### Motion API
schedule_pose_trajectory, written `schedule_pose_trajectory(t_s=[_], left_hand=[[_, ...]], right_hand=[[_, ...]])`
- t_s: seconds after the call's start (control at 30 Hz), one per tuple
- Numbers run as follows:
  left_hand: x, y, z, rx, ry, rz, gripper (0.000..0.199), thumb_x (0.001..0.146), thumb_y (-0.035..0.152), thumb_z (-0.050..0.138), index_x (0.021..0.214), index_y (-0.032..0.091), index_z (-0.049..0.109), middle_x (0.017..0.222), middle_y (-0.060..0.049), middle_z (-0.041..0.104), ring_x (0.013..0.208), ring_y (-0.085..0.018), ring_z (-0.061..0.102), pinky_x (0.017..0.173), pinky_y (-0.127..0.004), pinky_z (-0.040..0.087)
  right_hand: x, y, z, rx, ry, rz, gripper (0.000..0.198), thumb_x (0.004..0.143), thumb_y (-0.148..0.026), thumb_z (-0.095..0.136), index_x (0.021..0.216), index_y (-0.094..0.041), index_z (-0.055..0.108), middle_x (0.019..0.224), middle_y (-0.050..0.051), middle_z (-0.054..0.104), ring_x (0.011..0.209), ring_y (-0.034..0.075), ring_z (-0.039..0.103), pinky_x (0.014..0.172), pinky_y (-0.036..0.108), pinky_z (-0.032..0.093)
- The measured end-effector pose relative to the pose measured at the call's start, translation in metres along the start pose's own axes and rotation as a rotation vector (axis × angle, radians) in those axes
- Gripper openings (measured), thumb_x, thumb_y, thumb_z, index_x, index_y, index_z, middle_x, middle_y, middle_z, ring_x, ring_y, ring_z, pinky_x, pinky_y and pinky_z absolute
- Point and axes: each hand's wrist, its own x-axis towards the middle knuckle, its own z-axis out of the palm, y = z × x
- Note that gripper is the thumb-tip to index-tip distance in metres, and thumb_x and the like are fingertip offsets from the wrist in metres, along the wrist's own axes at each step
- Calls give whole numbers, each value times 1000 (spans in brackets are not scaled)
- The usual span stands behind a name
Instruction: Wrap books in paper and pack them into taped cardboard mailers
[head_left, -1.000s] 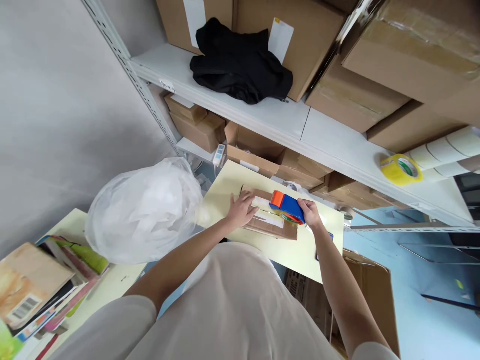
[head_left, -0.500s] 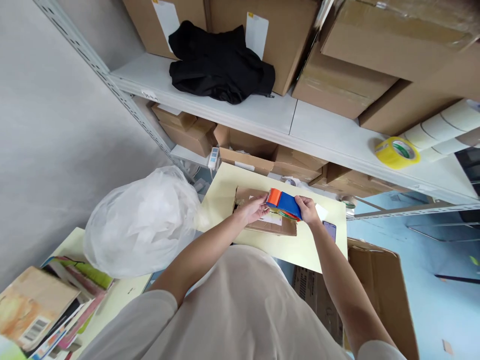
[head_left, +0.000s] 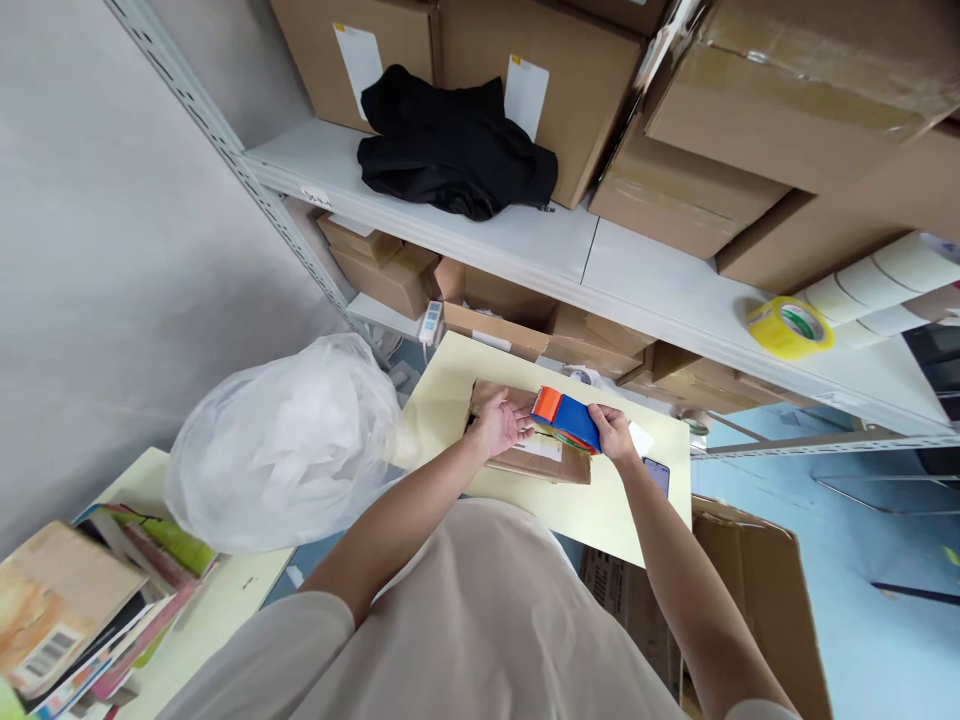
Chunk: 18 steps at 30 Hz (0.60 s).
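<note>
My right hand (head_left: 612,432) grips the rear end of a blue and orange tape dispenser (head_left: 576,418), its orange front pointing left. A roll of tape sits partly hidden inside it. My left hand (head_left: 504,425) is turned palm up with the fingers spread, just left of the dispenser's front end; it holds nothing that I can see. Below both hands a cardboard box (head_left: 574,467) with a white label lies on the pale yellow table (head_left: 600,513).
A phone (head_left: 658,474) lies on the table's right side. A big clear plastic bag (head_left: 277,450) bulges at the left, near stacked books (head_left: 67,610). The shelf (head_left: 660,290) ahead carries cartons, a black garment (head_left: 454,145) and yellow tape (head_left: 789,328). An open carton (head_left: 757,580) stands right.
My left hand has come away from the dispenser's front and turned its palm up with fingers spreading. My right hand keeps hold of the dispenser. The view has shifted slightly.
</note>
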Motion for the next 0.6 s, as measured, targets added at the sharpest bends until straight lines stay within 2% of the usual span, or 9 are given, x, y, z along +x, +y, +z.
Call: schedule_pose_trajectory(t_s=[0.07, 0.13, 0.23, 0.33, 0.47, 0.6], left_hand=[[-2, 3, 0, 167, 43, 93, 36, 76, 49, 64, 77, 13, 67, 78, -7, 68, 69, -15, 63, 62, -27, 49], [-5, 3, 0, 344, 119, 213, 29, 67, 41, 74, 77, 15, 70, 73, -4, 68, 66, -13, 62, 61, -23, 47], [-12, 3, 0, 525, 184, 299, 24, 66, 38, 73, 77, 16, 72, 68, -2, 68, 64, -13, 64, 55, -21, 44], [-24, 13, -7, 639, 216, 352, 26, 68, 40, 70, 78, 16, 72, 71, -3, 70, 61, -14, 64, 49, -21, 42], [-46, 49, -41, 619, 371, 446, 35, 62, 44, 74, 77, 13, 70, 71, -5, 69, 50, -9, 57, 47, -21, 41], [-59, 77, -88, 634, 500, 369, 38, 56, 46, 76, 72, 13, 67, 68, -4, 68, 48, -7, 53, 49, -21, 43]], right_hand=[[0, -2, 0, -10, -16, -6, 54, 76, -69, 46, 53, -21, 36, 51, -3, 32, 48, 9, 28, 44, 25, 26], [1, -6, 1, -38, -31, -19, 55, 76, -69, 46, 52, -21, 36, 50, -3, 32, 48, 9, 28, 44, 25, 26], [2, -18, 4, -107, -37, -74, 55, 78, -67, 47, 50, -21, 33, 51, -4, 29, 49, 9, 27, 44, 25, 25], [3, -34, -1, -191, -67, -141, 54, 81, -62, 47, 50, -20, 32, 52, -4, 28, 50, 9, 26, 45, 24, 24], [-1, -42, -29, -301, -41, -145, 53, 82, -60, 47, 50, -20, 34, 51, -4, 29, 50, 9, 28, 45, 24, 26], [-9, -36, -48, -429, -28, -90, 53, 81, -61, 47, 50, -20, 35, 49, -4, 31, 48, 10, 29, 46, 24, 28]])
